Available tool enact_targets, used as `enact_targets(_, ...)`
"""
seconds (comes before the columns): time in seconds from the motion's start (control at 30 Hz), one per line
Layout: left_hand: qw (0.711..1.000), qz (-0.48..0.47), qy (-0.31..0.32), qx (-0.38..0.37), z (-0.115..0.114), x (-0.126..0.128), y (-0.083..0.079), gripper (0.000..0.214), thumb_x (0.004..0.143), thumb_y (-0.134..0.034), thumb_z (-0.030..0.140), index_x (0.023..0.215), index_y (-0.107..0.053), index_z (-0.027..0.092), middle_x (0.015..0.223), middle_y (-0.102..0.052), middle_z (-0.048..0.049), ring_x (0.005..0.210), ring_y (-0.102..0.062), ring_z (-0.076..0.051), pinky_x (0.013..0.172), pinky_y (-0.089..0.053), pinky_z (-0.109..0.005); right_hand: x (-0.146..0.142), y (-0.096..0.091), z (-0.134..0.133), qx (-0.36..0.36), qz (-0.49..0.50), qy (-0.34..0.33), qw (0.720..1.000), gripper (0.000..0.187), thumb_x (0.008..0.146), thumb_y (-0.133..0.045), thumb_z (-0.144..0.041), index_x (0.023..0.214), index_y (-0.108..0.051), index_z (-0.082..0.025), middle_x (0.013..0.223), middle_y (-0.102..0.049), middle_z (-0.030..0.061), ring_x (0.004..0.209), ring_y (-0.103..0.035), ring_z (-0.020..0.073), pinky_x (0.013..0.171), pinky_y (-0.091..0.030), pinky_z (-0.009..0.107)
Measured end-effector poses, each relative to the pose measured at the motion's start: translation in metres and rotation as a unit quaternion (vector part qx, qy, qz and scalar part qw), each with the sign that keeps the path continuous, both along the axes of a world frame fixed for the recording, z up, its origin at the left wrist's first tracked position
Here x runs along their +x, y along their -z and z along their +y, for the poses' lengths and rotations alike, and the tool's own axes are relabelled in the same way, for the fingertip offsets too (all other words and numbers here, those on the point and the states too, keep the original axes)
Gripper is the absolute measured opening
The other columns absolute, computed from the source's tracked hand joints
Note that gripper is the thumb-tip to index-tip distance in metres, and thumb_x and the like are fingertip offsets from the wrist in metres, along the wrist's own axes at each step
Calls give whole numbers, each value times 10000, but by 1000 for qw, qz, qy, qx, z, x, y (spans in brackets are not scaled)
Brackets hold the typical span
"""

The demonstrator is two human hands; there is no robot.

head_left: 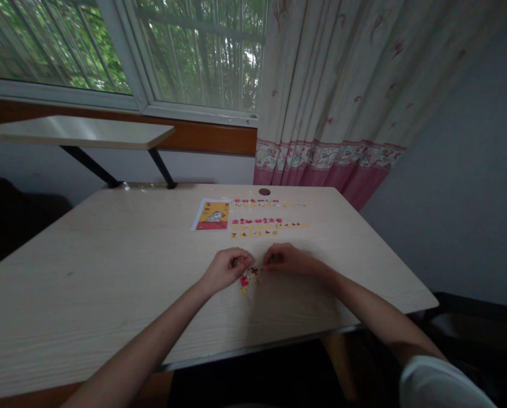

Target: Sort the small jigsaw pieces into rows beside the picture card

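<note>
A small cluster of joined or overlapping jigsaw puzzle pieces (250,277), red, yellow and pale, lies on the table close to me. At its upper left edge is my left hand (228,268), with thumb and forefinger pinched together. My right hand (288,259) is just right of the cluster, fingers curled and thumb against them. Whatever either pinch holds is too small to make out. Beyond my hands, loose red puzzle pieces (257,221) and yellow puzzle pieces (270,226) are laid out in rows. Left of those rows lies a yellow and red picture sheet (213,215) showing a white cartoon animal.
The pale wooden table (109,272) reaches to the wall, with a round cable hole (264,192) near its back edge. A raised shelf (79,131) on black legs stands at the back left. Behind are a window (202,56) and a flowered curtain (321,102).
</note>
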State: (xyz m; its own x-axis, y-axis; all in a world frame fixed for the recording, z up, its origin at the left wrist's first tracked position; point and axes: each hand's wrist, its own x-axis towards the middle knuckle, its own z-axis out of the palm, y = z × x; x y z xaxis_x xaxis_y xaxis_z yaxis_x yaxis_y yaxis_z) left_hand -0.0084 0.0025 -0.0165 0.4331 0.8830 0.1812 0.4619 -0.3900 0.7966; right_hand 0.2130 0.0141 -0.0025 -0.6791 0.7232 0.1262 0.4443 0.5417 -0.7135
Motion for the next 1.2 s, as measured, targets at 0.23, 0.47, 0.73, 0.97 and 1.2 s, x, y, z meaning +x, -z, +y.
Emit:
enact_targets(0.23, 998, 1, 54, 16, -4, 3, -7, 175, 758, -515, 248, 751, -655, 143, 676, -590, -19, 579, -474, -101, 528, -358, -197, -13, 9, -4, -32, 64, 95, 993, 118, 756, -612, -284, 780, -644, -173, 684, -622, -11, 599, -512, 79, 570, -406, 195)
enact_targets(0.47, 994, -75, -30, -76, 3, 2, 2, 203, 727, -513, 288, 719, -624, 118, 606, -582, -14, 535, -468, -102, 516, -364, -209, -14, 5, -4, 123, 102, 126, 979, 103, 757, -616, -282, 787, -660, -194, 698, -634, 12, 639, -542, 102, 644, -430, 233)
enact_targets(0.73, 990, -96, -23, -101, 2, 4, -1, 221, 709, -526, 322, 700, -614, 119, 609, -585, -14, 555, -483, -110, 540, -377, -218, -13, 13, 0, 225, 51, 118, 966, 95, 787, -592, -273, 776, -653, -202, 706, -655, 8, 668, -556, 113, 690, -395, 254)
enact_targets(0.97, 991, -87, -38, -92, 2, 4, -4, 252, 720, -529, 345, 722, -629, 114, 613, -583, -14, 542, -457, -100, 527, -354, -213, -4, 14, 9, 311, 68, 121, 940, 123, 819, -560, -285, 776, -635, -198, 724, -664, 12, 696, -576, 123, 707, -395, 263)
enact_targets(1.2, 994, -64, -54, -67, 3, 2, -4, 243, 719, -541, 336, 723, -648, 119, 565, -567, -4, 494, -424, -90, 475, -317, -201, 17, 6, 27, 353, 115, 227, 900, 120, 809, -567, -279, 763, -640, -196, 739, -673, 39, 694, -589, 143, 692, -435, 285)
